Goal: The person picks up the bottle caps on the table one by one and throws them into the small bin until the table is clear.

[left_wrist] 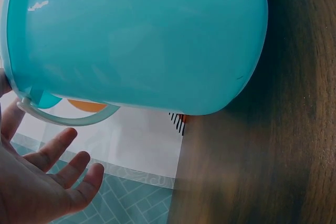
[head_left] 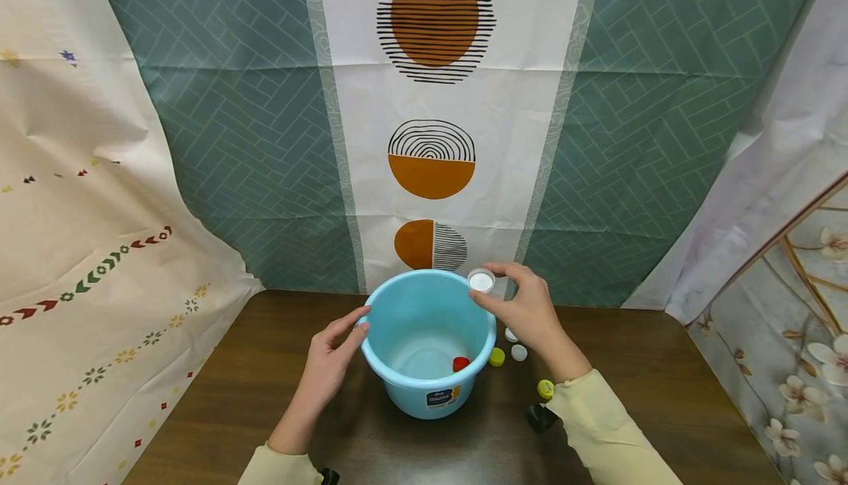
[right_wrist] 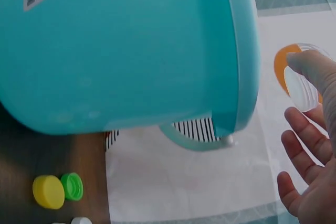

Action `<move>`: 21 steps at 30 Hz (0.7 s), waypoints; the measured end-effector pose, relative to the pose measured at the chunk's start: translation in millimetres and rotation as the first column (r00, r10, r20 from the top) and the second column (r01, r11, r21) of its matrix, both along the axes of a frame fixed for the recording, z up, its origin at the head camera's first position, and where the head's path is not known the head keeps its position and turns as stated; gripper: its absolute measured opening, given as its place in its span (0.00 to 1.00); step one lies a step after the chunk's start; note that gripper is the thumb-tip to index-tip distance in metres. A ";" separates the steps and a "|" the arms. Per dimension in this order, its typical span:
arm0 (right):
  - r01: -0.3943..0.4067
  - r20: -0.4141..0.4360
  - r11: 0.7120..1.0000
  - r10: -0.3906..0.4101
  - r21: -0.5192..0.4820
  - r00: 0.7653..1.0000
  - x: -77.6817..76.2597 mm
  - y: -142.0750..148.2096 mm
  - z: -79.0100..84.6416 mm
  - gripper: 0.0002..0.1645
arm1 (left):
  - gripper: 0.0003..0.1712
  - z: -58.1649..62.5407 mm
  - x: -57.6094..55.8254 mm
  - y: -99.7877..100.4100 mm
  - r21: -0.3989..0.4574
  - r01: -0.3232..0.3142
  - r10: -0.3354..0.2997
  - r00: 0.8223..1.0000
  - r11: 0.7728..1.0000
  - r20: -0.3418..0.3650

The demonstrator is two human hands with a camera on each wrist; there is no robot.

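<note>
- The right hand, its grip narrow, is pinching a round, clear-edged lid with a white disc, thumb and fingertip on opposite sides
- That lid is hovering above the bucket's far right rim, its wall looking thin and translucent
- The left hand is touching the left rim with thumb and forefinger, its grip fairly wide, the other fingers spreading loosely
- The bucket, smooth glossy blue plastic, is standing upright between both hands, a curved handle hanging on its far side
- A small red cap is lying inside, on the near right
- Yellow caps, white caps and a green cap, all round, are resting outside on the dark wood-grained desk
</note>
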State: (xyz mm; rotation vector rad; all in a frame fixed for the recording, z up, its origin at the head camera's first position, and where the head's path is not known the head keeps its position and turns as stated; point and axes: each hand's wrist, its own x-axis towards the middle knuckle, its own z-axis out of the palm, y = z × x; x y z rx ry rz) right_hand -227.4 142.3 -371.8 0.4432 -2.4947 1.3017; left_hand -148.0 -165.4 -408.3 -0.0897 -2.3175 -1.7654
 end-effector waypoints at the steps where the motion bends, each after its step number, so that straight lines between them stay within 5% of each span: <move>1: -0.002 0.003 1.000 0.002 0.000 1.000 0.3 -2.0 0.4 0.31 | 0.21 -0.3 -0.2 -0.1 -0.002 -0.001 0.001 1.000 1.000 -0.001; 14: -0.091 0.007 0.995 0.091 -0.038 0.996 -0.1 -27.1 1.7 0.31 | 0.21 -29.3 -15.6 -9.4 -0.024 -0.003 0.003 0.999 1.000 -0.032; 21: -0.146 0.027 0.987 0.148 -0.066 0.989 0.7 -40.8 1.5 0.29 | 0.20 -32.6 -17.6 -9.4 -0.011 -0.020 0.020 0.999 1.000 -0.032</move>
